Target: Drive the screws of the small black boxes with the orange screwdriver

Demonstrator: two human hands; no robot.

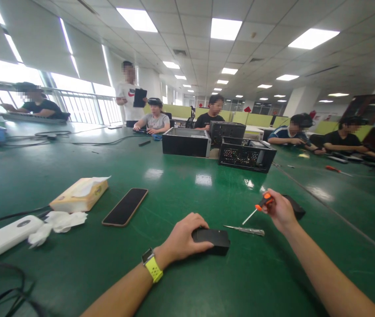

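Observation:
On the green table, a black rectangular box-like block [215, 240] lies under my left hand [185, 237], whose thumb and fingers grip its left end. The wrist above that hand wears a watch with a yellow-green strap [153, 266]. My right hand [281, 209] is closed around an orange and black screwdriver [265, 200], its shaft slanting down to the left above the table. Just below that tip lies a slim screwdriver with a clear handle [251, 230]. Behind my right hand, partly covered by it, rests another black piece [295, 207].
A phone [125, 208], a tissue pack [81, 193], crumpled tissues [62, 221] and a white long device [7, 237] with cables lie to the left. Open computer cases [185, 143] stand farther back. Several people sit or stand around the table. Another orange screwdriver [334, 169] lies far right.

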